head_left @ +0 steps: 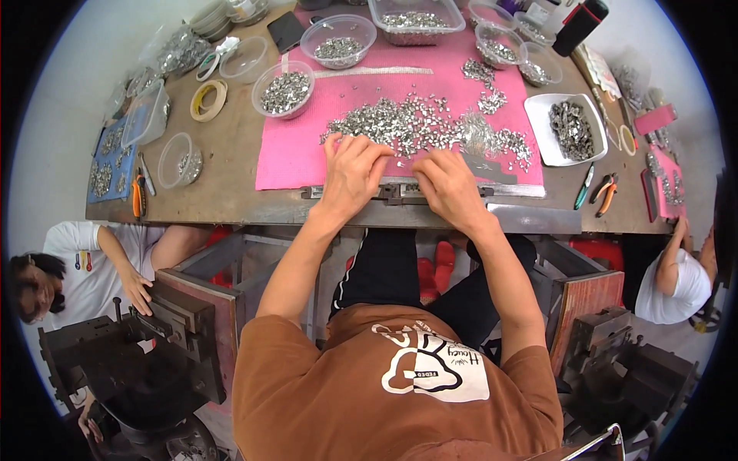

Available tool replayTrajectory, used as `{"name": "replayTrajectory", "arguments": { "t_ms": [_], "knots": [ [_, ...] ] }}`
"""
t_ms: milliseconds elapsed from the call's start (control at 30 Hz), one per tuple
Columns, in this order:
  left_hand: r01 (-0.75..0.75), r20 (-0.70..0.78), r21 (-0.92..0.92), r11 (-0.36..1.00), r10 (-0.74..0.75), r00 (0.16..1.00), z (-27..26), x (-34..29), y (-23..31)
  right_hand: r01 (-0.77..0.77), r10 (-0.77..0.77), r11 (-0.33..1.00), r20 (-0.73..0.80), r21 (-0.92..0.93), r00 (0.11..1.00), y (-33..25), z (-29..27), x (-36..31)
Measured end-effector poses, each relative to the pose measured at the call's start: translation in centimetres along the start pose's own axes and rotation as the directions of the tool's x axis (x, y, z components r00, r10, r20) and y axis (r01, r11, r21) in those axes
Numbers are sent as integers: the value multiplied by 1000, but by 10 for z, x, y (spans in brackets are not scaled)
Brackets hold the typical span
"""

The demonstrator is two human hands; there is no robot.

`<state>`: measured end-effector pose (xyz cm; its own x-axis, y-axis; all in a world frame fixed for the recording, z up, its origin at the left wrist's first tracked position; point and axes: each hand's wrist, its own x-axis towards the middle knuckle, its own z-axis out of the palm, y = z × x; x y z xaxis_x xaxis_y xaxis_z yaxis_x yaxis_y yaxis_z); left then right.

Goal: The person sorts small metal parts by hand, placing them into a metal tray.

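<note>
Pale walls bend around the rim of my head view, and a brown counter [231, 173] spans its upper half, carrying a pink mat [288, 161]. The dark rim cuts off the people on both sides: one in a white shirt [138, 250] at left, another in a white top [676, 276] at right. From where I watch, both hands meet just above the counter's near edge. The left hand [354, 175] covers part of a metal bar [392, 194], and the right hand [453, 188] hides more of it, along with one end of a grey strip [496, 175]. Fingers are bent inward on both, tips close together but apart; they are so small here that I cannot tell whether either grip is closed on a piece or empty. The bar lies at the near edge of the mat, its long axis running left to right, along the counter's edge. The grey strip slants down toward the right. Just beyond the fingers, small silver metal pieces [400, 123] spread over the mat, pointing every way, many too tiny to separate by eye. Right of that pile lies a tangle of thin pins [478, 137], near the right hand; farther right sits a white dish [540, 138] of darker metal parts.
</note>
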<state>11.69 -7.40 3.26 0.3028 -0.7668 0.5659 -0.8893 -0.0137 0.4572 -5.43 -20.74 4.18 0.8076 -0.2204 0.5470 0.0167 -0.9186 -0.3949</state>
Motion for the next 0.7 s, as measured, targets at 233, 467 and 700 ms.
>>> {"name": "replayTrajectory", "arguments": {
  "t_ms": [233, 467, 700],
  "knots": [
    [-110, 94, 114, 987, 99, 991, 4, 17, -17, -40, 55, 979, 70, -202, 996, 11, 17, 20],
    [-233, 192, 114, 966, 208, 959, 6, 23, -21, -34, 48, 972, 52, -231, 998, 13, 7, 18],
    [-169, 189, 16, 985, 163, 968, 6, 19, -24, -68, 73, 986, 26, -152, 997, 5, 24, 23]
  ]
}}
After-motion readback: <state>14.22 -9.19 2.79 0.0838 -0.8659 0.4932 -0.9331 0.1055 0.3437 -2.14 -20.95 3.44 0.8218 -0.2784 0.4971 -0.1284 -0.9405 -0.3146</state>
